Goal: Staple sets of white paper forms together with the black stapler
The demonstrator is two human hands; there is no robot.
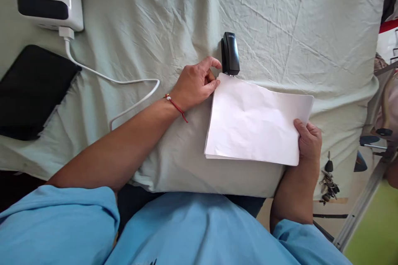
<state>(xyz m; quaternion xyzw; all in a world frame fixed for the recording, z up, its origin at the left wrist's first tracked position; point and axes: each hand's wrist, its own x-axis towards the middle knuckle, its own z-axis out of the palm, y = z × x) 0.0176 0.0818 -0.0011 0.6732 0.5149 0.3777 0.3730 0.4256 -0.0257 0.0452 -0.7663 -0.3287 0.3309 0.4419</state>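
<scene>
Stapling half set up: paper stack point(258, 122) lies on the bed point(149, 29), top corner inside the black stapler point(230, 53). Left hand point(194, 85) pinches that corner; right hand point(307, 140) grips the near edge. Stapler not pressed yet.

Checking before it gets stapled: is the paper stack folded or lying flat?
Flat: the paper stack lies unfolded, corner at the stapler, between left hand and right hand.
</scene>
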